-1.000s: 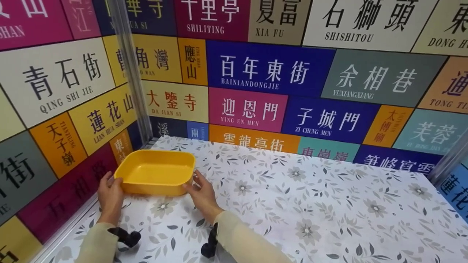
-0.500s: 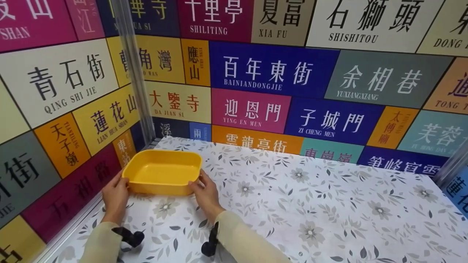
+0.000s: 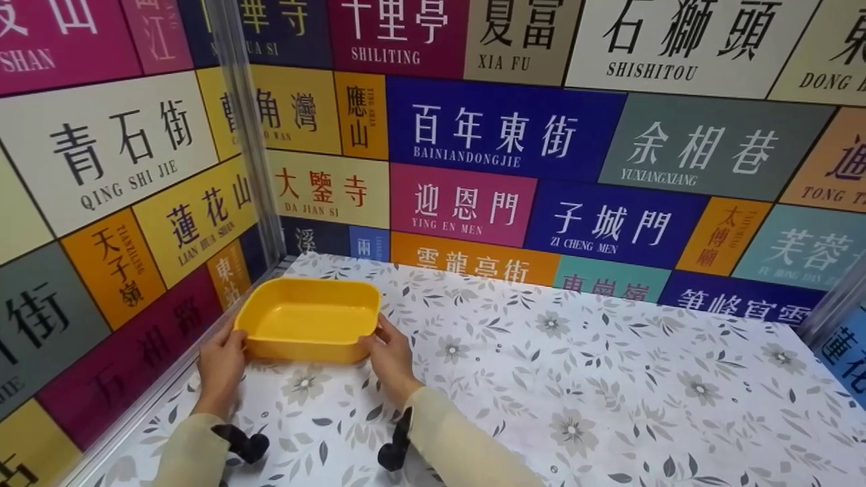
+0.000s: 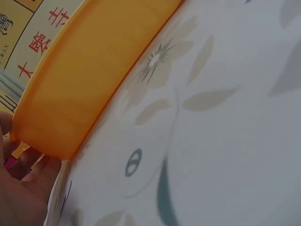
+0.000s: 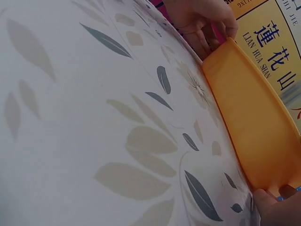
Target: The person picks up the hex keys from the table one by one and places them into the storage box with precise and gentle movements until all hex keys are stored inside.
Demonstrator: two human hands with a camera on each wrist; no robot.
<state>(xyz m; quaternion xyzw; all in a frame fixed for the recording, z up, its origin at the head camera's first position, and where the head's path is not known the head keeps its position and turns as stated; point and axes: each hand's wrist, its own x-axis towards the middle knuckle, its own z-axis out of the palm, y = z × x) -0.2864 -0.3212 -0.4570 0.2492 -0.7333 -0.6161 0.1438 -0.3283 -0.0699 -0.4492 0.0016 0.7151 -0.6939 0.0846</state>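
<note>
A yellow plastic basin (image 3: 308,321), rectangular with rounded corners and nothing inside, sits near the table's back left corner. My left hand (image 3: 222,370) grips its left end, thumb by the rim and fingers along the outer wall. At the opposite end my right hand (image 3: 392,358) holds the near right corner, with the thumb on the front wall. In the left wrist view the fingers of the left hand (image 4: 26,183) reach under the end of the basin (image 4: 75,89). The right wrist view shows both hands at the two ends of the basin (image 5: 254,113), its base close against the tablecloth.
A white tablecloth (image 3: 500,392) printed with grey flowers and leaves covers the table. Wall panels (image 3: 507,125) with coloured name signs rise along the back and left sides. A metal corner post (image 3: 250,128) stands just behind the basin. Black wrist mounts (image 3: 240,443) sit at both cuffs.
Both hands have moved the basin a short way to the right along the table. The view also shifted slightly at first. The grip on both ends looks the same.
</note>
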